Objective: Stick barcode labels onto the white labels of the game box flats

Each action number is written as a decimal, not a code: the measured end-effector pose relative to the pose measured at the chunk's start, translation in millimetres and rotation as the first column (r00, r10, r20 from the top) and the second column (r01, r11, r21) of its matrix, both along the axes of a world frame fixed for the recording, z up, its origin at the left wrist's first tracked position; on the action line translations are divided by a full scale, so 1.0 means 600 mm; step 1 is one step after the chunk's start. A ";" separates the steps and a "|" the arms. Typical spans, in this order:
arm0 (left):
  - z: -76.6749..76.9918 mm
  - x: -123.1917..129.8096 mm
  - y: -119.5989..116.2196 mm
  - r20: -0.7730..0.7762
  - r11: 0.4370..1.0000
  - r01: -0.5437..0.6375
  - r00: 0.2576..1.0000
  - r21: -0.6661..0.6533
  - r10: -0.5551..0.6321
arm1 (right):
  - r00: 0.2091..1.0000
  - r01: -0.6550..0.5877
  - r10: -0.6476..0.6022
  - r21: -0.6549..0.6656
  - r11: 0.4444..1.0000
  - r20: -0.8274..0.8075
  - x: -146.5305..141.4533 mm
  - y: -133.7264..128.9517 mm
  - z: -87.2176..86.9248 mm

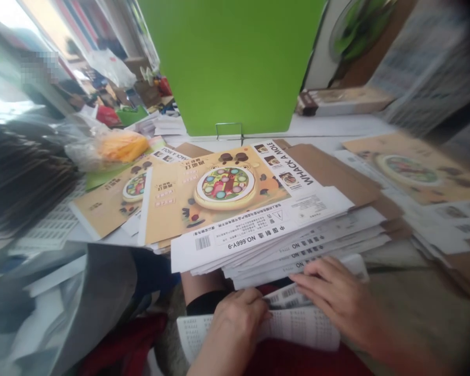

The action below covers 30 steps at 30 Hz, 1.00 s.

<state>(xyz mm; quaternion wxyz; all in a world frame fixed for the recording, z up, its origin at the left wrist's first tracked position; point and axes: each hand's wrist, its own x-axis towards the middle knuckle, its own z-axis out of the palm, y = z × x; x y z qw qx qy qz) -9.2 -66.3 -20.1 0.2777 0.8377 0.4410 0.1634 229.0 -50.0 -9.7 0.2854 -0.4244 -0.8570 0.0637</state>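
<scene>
Bearing rows of small dark print, a white paper sheet (297, 329) is held low, above dark red cloth (293, 359), at the near edge of a pile of flat cartons. The sheet is gripped at its upper edge by the left hand (238, 313), whose fingers are curled. The right hand (335, 292) is placed near the cartons' white edges, its fingers bent and brought close together over a white strip printed with barcodes (285, 296); whether the strip is pinched cannot be told. It also cannot be determined whether strip and sheet are one piece.

The top tan-and-white printed cardboard carton (172, 183) is marked "WHACK A MOLE" and "NO.666Y-9", and is laid flat with its lettering turned variously. Similar tan cartons are noted at the left (105, 206) and, blurred, at the right (419, 156). Behind the pile, a bright green upright panel (235, 62) is fronted by a thin wire bracket (229, 125). A yellow item wrapped in clear plastic (123, 146) is seen at the left. Papers are contained in a grey open-topped receptacle (104, 282) at lower left.
</scene>
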 end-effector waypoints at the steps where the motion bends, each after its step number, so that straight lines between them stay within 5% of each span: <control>1: -0.001 0.000 0.000 0.005 1.000 -0.001 1.000 0.000 0.001 | 1.000 0.008 -0.008 0.008 1.000 -0.008 -0.004 -0.001 -0.005; 15: 0.001 0.003 0.001 0.039 0.997 -0.038 0.998 -0.074 0.041 | 0.999 0.032 -0.032 0.125 0.992 -0.009 -0.024 -0.030 -0.019; 20: 0.011 -0.001 0.004 0.010 0.991 -0.087 0.996 -0.097 0.088 | 0.988 0.081 -0.085 -0.040 0.996 -0.129 -0.028 -0.028 -0.013; 25: 0.013 -0.004 0.003 -0.106 0.988 -0.016 0.994 0.156 0.033 | 0.970 0.107 -0.143 -0.183 0.977 -0.196 -0.020 0.009 0.026; 30: 0.018 -0.001 0.006 -0.093 0.865 0.052 0.996 0.499 -0.005 | 0.967 0.044 -0.112 -0.278 0.960 -0.230 -0.064 0.083 0.085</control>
